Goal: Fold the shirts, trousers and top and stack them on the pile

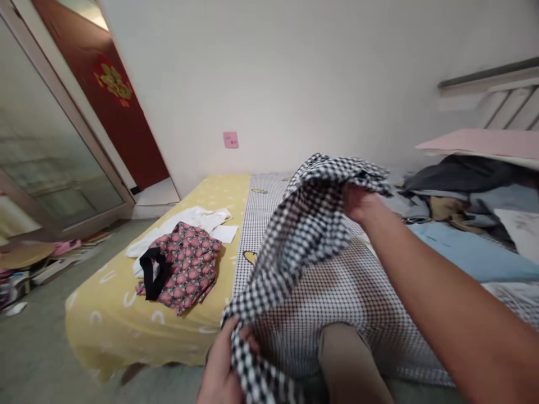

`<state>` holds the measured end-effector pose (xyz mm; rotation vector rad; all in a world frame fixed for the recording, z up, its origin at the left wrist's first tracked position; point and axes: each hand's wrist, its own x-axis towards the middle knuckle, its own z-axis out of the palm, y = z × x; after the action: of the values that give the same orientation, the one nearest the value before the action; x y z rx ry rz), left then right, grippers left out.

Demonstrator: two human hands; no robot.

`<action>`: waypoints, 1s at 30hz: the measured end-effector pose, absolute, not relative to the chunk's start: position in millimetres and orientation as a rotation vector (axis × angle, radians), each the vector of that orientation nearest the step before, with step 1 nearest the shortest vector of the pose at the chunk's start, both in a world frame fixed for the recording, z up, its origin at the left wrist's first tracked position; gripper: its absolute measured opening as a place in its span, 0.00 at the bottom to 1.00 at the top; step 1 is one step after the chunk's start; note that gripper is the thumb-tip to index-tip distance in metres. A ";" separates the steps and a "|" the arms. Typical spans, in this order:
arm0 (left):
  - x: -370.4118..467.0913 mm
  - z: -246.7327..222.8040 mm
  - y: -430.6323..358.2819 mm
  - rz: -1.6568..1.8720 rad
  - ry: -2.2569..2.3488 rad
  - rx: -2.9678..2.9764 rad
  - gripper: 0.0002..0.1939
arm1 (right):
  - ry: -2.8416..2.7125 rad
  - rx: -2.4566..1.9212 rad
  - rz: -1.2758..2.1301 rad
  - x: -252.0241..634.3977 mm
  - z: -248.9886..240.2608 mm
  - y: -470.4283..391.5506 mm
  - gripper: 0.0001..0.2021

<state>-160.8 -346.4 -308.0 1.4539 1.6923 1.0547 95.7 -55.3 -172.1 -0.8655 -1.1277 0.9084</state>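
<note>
A black-and-white checked cloth (290,241) hangs in the air over the bed, stretched between my two hands. My right hand (357,203) is raised, partly covered by the cloth, and grips its upper end. Lower down, my left hand (225,359) is closed round the cloth's lower part, near the bed's front edge. On the yellow sheet (109,320) to the left lies a pink floral garment (191,264) with a black band, partly over a white garment (189,219).
Folded clothes, among them a light blue one (471,252) and a dark one (458,174), are piled at the right. A pink note (230,139) is on the wall. My knee (351,359) is at the bed's front. Items lie on the floor at left.
</note>
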 end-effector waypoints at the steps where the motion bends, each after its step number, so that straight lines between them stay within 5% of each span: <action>1: -150.1 -297.3 -336.7 1.302 1.553 0.960 0.16 | -1.103 -0.930 0.990 91.7 -173.2 -58.4 0.22; 6: -126.1 -287.6 -307.9 1.301 1.006 0.036 0.03 | -1.019 -1.171 1.416 58.5 -248.3 -142.8 0.14; 13: -128.4 -353.5 -347.7 1.295 0.806 0.046 0.16 | -0.969 -1.042 2.039 42.7 -367.2 -292.3 0.38; 15: -125.3 -359.0 -354.6 1.305 0.765 0.105 0.19 | -0.903 -1.016 2.049 38.5 -378.3 -314.9 0.41; 23: -117.8 -384.4 -383.7 1.489 1.010 0.041 0.21 | -0.428 -1.065 2.279 40.4 -380.9 -353.7 0.25; 30: -88.9 -390.7 -409.2 1.297 0.814 0.066 0.25 | -0.478 -1.114 2.243 45.7 -399.7 -354.1 0.22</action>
<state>-88.9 -409.2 -390.7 0.0661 0.8143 1.2974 45.7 -354.1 -399.7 -1.1137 -0.4785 2.2430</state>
